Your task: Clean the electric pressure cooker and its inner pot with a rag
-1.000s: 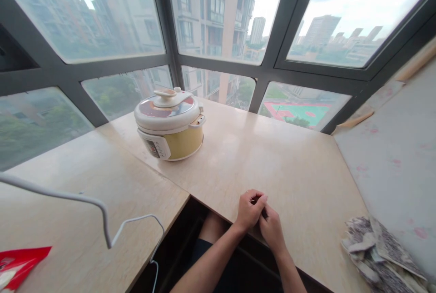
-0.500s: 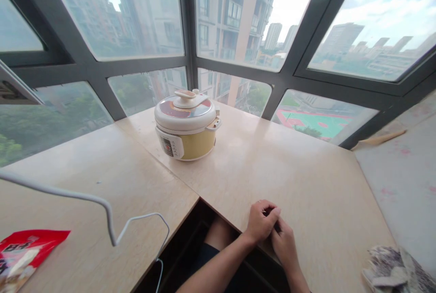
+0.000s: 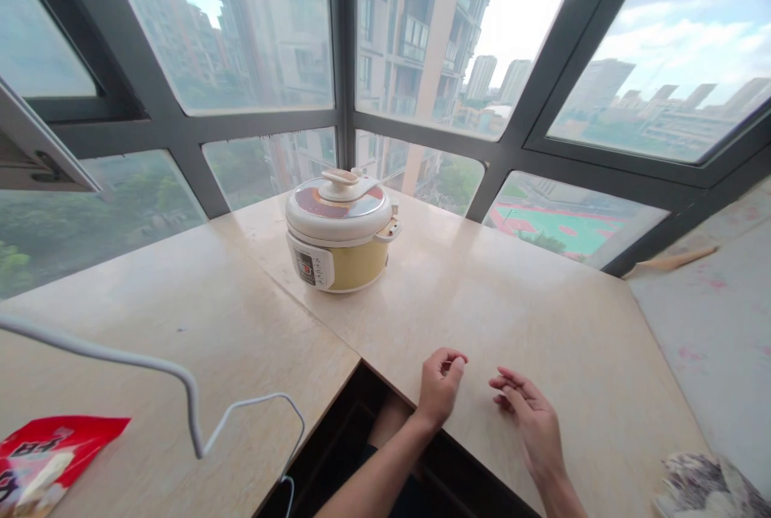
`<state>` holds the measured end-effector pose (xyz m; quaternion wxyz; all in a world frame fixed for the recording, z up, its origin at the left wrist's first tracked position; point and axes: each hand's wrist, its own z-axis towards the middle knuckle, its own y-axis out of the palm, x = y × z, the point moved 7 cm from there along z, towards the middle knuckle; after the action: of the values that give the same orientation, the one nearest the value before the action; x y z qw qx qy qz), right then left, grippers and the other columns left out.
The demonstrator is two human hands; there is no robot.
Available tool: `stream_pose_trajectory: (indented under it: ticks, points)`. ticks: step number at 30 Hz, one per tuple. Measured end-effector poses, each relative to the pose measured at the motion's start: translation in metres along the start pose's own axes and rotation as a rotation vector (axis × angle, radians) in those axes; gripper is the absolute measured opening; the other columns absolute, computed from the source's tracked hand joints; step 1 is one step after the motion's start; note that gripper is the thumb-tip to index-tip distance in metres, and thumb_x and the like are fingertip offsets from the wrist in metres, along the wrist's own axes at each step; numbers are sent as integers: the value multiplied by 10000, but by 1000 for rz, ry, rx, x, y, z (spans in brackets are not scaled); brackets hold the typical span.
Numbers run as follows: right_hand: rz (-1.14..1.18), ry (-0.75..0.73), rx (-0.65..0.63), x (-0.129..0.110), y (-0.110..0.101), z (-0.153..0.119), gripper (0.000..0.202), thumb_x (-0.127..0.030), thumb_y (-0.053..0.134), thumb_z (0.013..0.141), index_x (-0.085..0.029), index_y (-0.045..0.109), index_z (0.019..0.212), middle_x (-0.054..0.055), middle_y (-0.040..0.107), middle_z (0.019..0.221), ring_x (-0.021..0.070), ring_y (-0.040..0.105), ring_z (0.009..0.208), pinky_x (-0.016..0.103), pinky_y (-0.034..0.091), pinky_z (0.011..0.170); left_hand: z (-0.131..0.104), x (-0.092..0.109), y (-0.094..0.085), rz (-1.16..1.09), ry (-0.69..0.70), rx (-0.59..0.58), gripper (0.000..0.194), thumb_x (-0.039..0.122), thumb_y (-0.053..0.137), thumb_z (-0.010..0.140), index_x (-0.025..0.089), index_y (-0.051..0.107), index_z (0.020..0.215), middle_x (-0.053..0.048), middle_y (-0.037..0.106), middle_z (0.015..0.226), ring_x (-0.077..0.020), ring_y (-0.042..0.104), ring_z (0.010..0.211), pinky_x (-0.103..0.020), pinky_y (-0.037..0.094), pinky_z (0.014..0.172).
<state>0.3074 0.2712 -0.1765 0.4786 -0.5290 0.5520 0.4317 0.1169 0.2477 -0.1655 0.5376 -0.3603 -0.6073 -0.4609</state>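
Here, rounded cooker (image 3: 359, 267), possibly glass-lidded.

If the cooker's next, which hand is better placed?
Left, probably: the left hand is closer to the cooker, with only bare tabletop between. The right hand is looser-fingered but farther off to the right.

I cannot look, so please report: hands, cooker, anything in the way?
Left hand curled, right hand loosely open. Lidded cooker beyond both. Cable off left, not between.

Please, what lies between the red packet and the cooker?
Between red packet and cooker, the head view shows tabletop, its seam and a white cable.
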Motion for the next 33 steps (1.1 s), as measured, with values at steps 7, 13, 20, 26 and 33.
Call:
stream_pose_trajectory:
  ticks: [7,13,20,26,33]
  points:
    - [190,-179,-181,-111,87,35,533,-453,775,718,-199,576,1143,80,622,1097,189,669,852,262,528,627,-8,7,16,370,144,-143,129,167,552,792,161,673,749,-50,674,761,-166,580,736,-289,428,731]
    - [231,47,-539,-169,228,50,332,-399,620,903,-211,477,1136,78,573,1118,206,701,846,308,577,647,-8,8,19,456,159,-103,144,149,526,810,161,637,719,-47,639,724,-160,548,705,-284,399,699]
    - [197,292,-494,-168,311,64,332,-509,422,1034,-179,451,1048,39,577,757,177,643,617,311,576,593,-6,4,20,517,133,-96,148,144,541,798,163,616,673,-75,630,724,-189,558,707,-301,405,672]
    - [173,241,-417,-166,334,65,459,-523,283,1066,-162,501,884,5,560,613,103,514,451,210,466,447,-6,8,20,454,76,-117,142,191,589,820,176,670,705,-100,679,750,-255,630,789,-333,456,716]
    - [55,1,-291,-177,337,77,249,-325,497,1003,-181,486,800,-41,506,481,84,415,362,187,352,352,-6,9,18,475,66,-67,127,185,598,816,180,683,722,-117,689,794,-283,642,877,-347,461,767]
